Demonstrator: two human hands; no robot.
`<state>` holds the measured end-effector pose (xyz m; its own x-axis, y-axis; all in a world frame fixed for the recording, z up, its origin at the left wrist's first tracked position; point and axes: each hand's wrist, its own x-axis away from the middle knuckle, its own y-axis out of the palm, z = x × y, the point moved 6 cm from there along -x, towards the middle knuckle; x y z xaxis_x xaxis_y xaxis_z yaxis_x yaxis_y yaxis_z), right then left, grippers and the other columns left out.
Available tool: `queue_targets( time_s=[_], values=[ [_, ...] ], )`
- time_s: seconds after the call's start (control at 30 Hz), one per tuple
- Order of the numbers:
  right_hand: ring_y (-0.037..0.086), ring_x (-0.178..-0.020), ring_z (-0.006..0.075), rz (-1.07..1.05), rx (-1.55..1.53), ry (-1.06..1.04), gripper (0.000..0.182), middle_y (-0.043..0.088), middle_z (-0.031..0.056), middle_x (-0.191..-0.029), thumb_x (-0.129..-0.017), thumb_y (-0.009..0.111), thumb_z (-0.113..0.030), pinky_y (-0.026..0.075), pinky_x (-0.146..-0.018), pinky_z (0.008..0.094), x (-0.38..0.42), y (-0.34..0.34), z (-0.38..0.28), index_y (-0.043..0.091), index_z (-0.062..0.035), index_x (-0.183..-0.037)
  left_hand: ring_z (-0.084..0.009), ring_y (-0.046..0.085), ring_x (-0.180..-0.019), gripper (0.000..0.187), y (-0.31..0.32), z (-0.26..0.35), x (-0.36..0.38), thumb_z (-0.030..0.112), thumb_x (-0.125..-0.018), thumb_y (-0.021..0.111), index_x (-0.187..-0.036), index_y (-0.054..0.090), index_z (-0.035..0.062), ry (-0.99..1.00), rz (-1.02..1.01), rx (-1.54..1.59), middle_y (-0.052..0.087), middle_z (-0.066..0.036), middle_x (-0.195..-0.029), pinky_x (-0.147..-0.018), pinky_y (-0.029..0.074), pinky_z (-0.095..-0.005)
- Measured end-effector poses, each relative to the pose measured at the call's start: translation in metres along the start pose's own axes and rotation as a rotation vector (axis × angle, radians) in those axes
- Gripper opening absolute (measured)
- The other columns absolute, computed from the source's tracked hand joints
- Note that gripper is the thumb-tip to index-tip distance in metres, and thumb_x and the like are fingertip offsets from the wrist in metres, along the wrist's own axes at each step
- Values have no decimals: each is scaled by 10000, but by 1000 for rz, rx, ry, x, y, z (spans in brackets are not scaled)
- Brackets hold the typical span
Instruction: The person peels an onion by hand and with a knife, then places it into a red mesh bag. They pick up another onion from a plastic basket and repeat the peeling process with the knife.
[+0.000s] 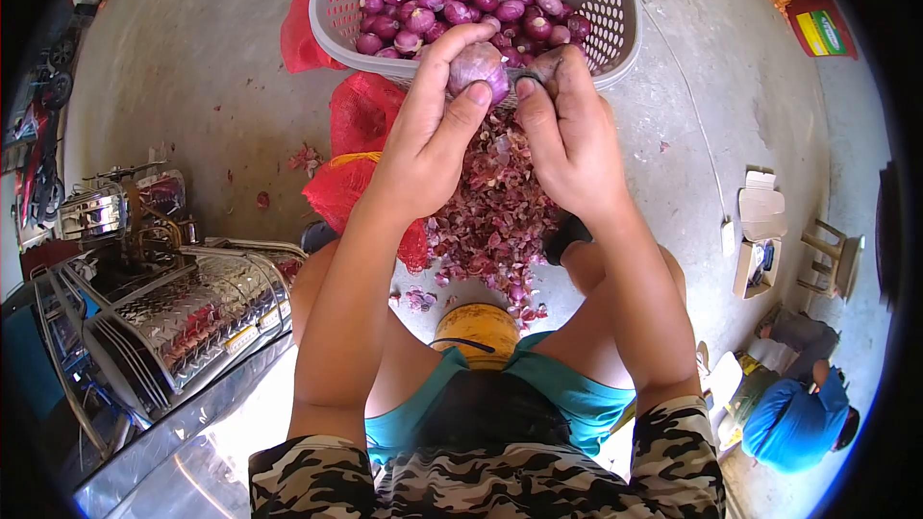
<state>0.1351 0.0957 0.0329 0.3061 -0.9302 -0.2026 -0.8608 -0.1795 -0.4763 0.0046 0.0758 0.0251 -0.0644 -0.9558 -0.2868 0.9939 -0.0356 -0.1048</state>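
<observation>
My left hand [435, 139] is wrapped round a purple onion [478, 70], with the thumb on its near side. Close beside it, my right hand [575, 139] is closed in a pinch; a small dark thing shows between thumb and fingers, too unclear to name. Both hands are just over the near rim of a grey perforated basket [332, 14], which holds several shiny purple onions [433, 0]. Below my hands, a heap of dry onion skins [498, 187] lies on the floor between my legs.
Red mesh sacks [361, 120] lie left of the skins. A yellow container [476, 332] is between my thighs. Metal-framed equipment [192, 308] stands at left. On the right are a cardboard box [758, 269], a wooden stool [832, 259] and a person in blue [793, 423].
</observation>
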Motion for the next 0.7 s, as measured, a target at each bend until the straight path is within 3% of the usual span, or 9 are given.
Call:
queue_targets(
  time_s=[0.3,0.4,0.6,0.7],
  values=[
    [599,-740,438,83,-159,-42,209,611,231,-748,-887,512,-109,465,-620,455,-4,-2,4,404,-10,-1036,-209,443,-1161,392,0,0,0,133,-933,461,-1303,395,20,-20,-8,10,467,-124,-1252,-1007,323,-317],
    [614,-762,428,21,-196,-80,229,623,225,-774,-890,500,-97,474,-648,443,-3,1,-1,412,-11,-1084,-206,448,-1156,389,1,0,0,129,-931,462,-1299,398,18,-37,-14,32,475,-124,-1243,-1004,326,-315],
    [627,-806,404,33,-143,-178,198,622,221,-879,-898,478,-74,481,-679,407,-7,3,0,434,-12,-1080,-200,445,-1155,384,1,-2,2,108,-921,460,-1291,404,18,-73,-23,72,476,-116,-1239,-1006,321,-312],
    [632,-819,389,42,-192,-93,193,618,211,-903,-902,473,-72,481,-695,390,-10,1,8,443,-14,-1084,-186,445,-1145,381,3,2,2,115,-916,460,-1282,411,20,-104,-24,146,477,-102,-1231,-1004,315,-299]
  ],
)
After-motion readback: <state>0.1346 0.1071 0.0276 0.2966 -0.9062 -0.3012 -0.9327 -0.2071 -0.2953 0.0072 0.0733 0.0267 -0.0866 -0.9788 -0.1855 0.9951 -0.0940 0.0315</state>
